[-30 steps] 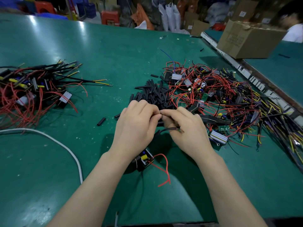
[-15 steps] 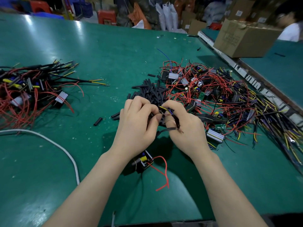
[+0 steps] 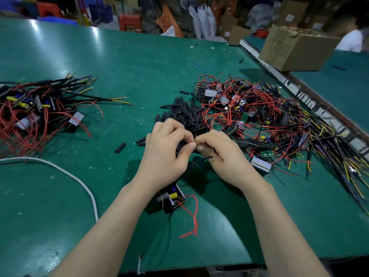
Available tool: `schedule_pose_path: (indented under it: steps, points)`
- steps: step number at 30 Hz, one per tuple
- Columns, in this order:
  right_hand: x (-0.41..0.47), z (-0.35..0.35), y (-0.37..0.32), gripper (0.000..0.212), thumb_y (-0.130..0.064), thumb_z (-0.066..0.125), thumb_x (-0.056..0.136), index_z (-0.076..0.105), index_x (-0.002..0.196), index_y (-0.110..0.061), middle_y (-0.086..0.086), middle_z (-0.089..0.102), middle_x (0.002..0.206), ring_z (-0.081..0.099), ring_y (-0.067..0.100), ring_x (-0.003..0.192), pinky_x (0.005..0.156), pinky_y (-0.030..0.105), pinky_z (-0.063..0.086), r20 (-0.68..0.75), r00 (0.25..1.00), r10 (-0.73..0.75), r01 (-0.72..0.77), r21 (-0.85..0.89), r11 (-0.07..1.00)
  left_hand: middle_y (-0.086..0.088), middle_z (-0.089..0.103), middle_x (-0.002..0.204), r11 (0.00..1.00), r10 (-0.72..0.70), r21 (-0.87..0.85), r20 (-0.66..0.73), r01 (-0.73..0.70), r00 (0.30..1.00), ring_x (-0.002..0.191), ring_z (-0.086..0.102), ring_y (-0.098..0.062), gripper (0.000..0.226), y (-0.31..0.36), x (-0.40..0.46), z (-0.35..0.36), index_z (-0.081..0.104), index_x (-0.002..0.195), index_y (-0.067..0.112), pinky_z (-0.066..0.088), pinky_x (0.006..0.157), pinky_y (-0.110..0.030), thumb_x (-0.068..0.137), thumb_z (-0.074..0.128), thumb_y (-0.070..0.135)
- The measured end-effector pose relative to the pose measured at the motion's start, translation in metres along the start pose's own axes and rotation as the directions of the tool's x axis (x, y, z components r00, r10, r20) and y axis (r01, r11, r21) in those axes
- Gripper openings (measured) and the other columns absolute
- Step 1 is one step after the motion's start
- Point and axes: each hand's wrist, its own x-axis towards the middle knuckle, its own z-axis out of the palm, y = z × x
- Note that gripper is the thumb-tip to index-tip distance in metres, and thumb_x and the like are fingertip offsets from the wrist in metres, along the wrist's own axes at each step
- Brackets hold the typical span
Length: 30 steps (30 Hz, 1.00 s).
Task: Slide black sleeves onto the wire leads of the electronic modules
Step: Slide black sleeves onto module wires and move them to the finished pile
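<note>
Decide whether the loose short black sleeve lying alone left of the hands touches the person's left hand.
Apart. The head view shows bare green table between the short black sleeve and the left hand.

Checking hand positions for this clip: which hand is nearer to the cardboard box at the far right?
Right. The right hand lies on the cardboard box's side of the table; the left hand is beside it, further from the box.

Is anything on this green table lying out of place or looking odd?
A few black sleeves lie loose on the table, apart from the sleeve pile; another lies farther back. Small white specks dot the mat. Nothing looks damaged or spilled.
</note>
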Motion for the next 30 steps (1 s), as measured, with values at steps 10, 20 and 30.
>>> schedule_pose_path:
  steps: [10,20,30]
  points:
    - [-0.002,-0.016,-0.007,0.012,-0.008,0.058,0.094,0.068,0.1,-0.007,-0.001,0.048,0.109,0.048,0.022,0.106,0.095,0.034,0.041,0.201,0.977,0.068,-0.092,0.11,0.99,0.011,0.051,0.094,0.995,-0.06,-0.072,0.145,0.071,0.988,0.103,0.042,-0.017,0.004,0.002,0.005,-0.007,0.067,0.082,0.023,0.034,0.093,-0.046,0.086,0.067,0.021]
    - [-0.003,0.0,-0.013,0.018,-0.029,0.053,0.097,0.067,0.107,-0.024,-0.005,0.057,0.101,0.057,0.021,0.074,0.05,0.037,0.049,-0.135,0.989,-0.053,0.011,-0.293,0.956,0.006,0.041,0.111,0.961,-0.222,-0.141,0.127,0.239,0.967,0.112,0.031,-0.01,0.009,-0.002,0.008,-0.004,0.064,0.078,0.028,0.025,0.108,-0.037,0.085,0.068,0.023]
    - [-0.003,-0.007,-0.007,0.021,-0.034,0.063,0.086,0.076,0.091,-0.019,-0.009,0.066,0.089,0.057,0.007,0.075,0.057,0.021,0.04,-0.159,0.981,-0.11,0.082,-0.173,0.982,0.008,0.053,0.113,0.788,-0.365,-0.379,0.347,0.485,0.864,0.114,0.048,-0.007,0.009,0.001,0.009,-0.008,0.071,0.076,0.023,0.031,0.11,-0.039,0.084,0.069,0.02]
